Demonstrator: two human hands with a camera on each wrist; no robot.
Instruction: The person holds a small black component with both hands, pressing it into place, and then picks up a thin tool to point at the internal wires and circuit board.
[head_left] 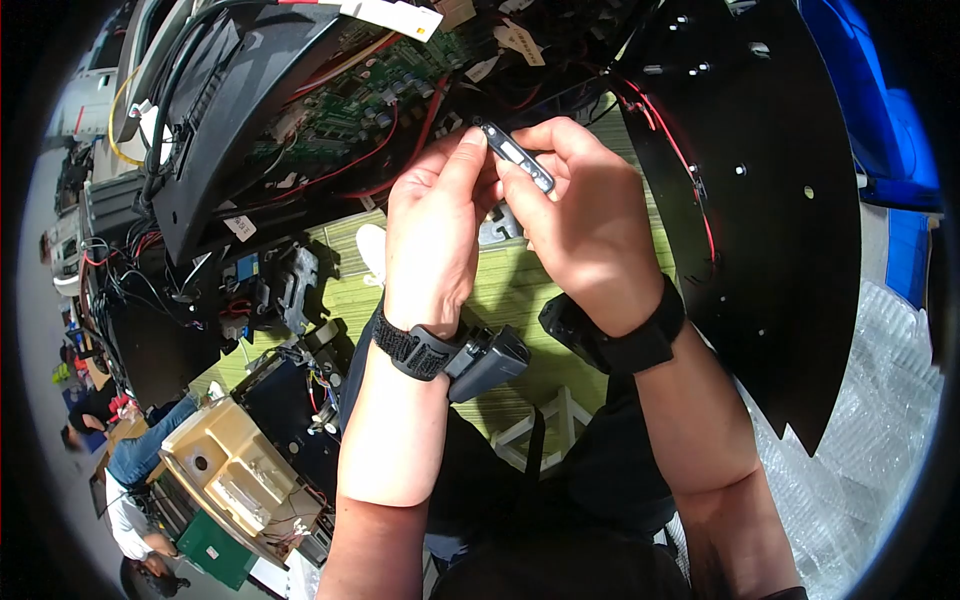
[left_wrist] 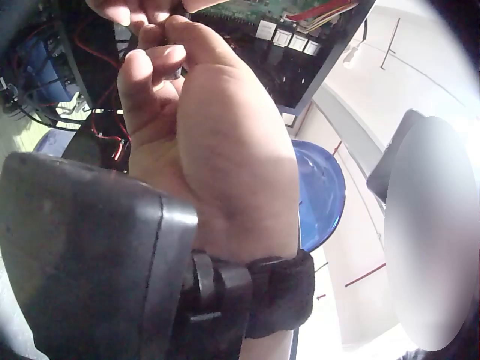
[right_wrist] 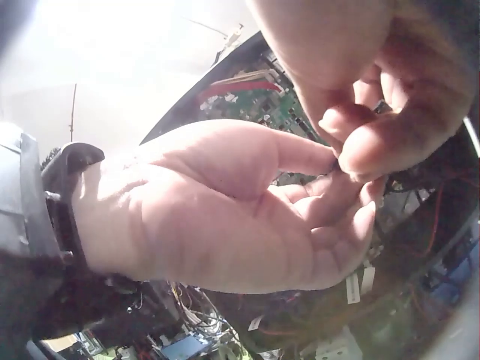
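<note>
A small black oblong part (head_left: pixel 514 153) with a pale rectangle on its face lies slantwise between both hands in the head view. My left hand (head_left: pixel 432 225) pinches its upper end, the thumb along the edge. The lower end is gripped by my right hand (head_left: pixel 598 215), whose thumb presses near the middle. In the right wrist view the fingertips of the left hand (right_wrist: pixel 382 97) and right hand (right_wrist: pixel 210 206) meet and mostly hide the part. Just beyond the hands, an opened black housing (head_left: pixel 255 110) shows a green circuit board (head_left: pixel 365 95) and red wires.
A large black panel (head_left: pixel 770 230) with a red cable (head_left: pixel 690 165) stands on the right, with bubble wrap (head_left: pixel 870 440) beside it. Loose wires and parts crowd the left. A beige plastic casing (head_left: pixel 235 470) sits lower left, near another person (head_left: pixel 130 515).
</note>
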